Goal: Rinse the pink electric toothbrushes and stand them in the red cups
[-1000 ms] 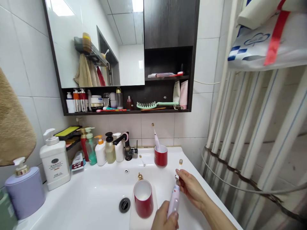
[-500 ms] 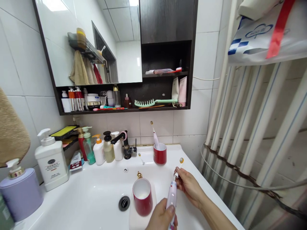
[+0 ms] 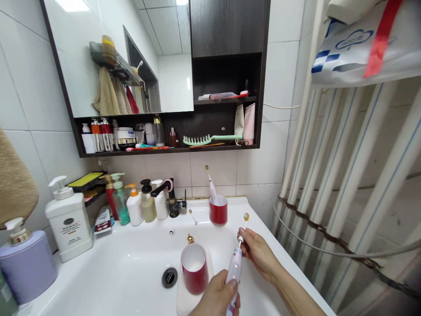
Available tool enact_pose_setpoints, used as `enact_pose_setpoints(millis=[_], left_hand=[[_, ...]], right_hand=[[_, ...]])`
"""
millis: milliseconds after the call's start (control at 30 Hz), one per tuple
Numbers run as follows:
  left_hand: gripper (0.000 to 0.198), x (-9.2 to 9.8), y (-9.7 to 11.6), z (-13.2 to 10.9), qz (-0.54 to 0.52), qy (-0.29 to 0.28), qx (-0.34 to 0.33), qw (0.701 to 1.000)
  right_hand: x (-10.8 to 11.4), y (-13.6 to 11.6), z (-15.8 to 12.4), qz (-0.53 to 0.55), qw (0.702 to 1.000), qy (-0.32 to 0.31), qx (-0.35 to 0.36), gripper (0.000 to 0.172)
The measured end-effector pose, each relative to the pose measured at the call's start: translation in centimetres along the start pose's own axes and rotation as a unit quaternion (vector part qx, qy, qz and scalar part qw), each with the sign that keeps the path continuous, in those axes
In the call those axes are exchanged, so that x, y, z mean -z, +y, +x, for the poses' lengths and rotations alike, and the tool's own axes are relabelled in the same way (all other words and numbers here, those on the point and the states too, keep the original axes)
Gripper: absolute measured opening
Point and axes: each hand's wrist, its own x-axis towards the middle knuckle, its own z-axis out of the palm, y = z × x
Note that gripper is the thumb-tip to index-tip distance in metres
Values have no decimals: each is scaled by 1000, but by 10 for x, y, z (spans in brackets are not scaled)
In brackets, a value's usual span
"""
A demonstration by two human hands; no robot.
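My left hand (image 3: 217,293) is wrapped round the white handle of an electric toothbrush (image 3: 234,267), its thin metal shaft pointing up. Between the fingertips of my right hand (image 3: 258,250) is a toothbrush head (image 3: 246,217), bristle end upward. Its lower end is at the tip of the shaft; whether it is seated on it I cannot tell. Both hands are above the right side of the white sink (image 3: 131,267). Left of them a red cup (image 3: 196,278) stands on a pale mat. Behind, another red cup (image 3: 219,213) holds a second electric toothbrush (image 3: 213,191).
A loose brush head (image 3: 193,217) lies on the back ledge beside the black faucet (image 3: 173,204). Several pump bottles (image 3: 134,205) line the left side. A mirror cabinet (image 3: 226,148) hangs above, and white radiator pipes (image 3: 329,175) stand at the right.
The brush head in my right hand has turned more upright and in line with the shaft. My left hand keeps its hold on the handle. The view has shifted slightly.
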Motion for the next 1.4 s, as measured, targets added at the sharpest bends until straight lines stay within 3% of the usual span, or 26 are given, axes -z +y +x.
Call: enact_pose_setpoints(millis=[200, 833, 1400], left_hand=[[42, -4, 1, -1, 2, 11, -5, 1000], [43, -8, 5, -2, -83, 25, -9, 996], [42, -8, 7, -4, -63, 33, -12, 997]], right_hand=[[1, 0, 1, -43, 999, -5, -2, 24], [-5, 1, -2, 58, 996, -51, -42, 16], [-15, 4, -4, -6, 999, -33, -43, 25]])
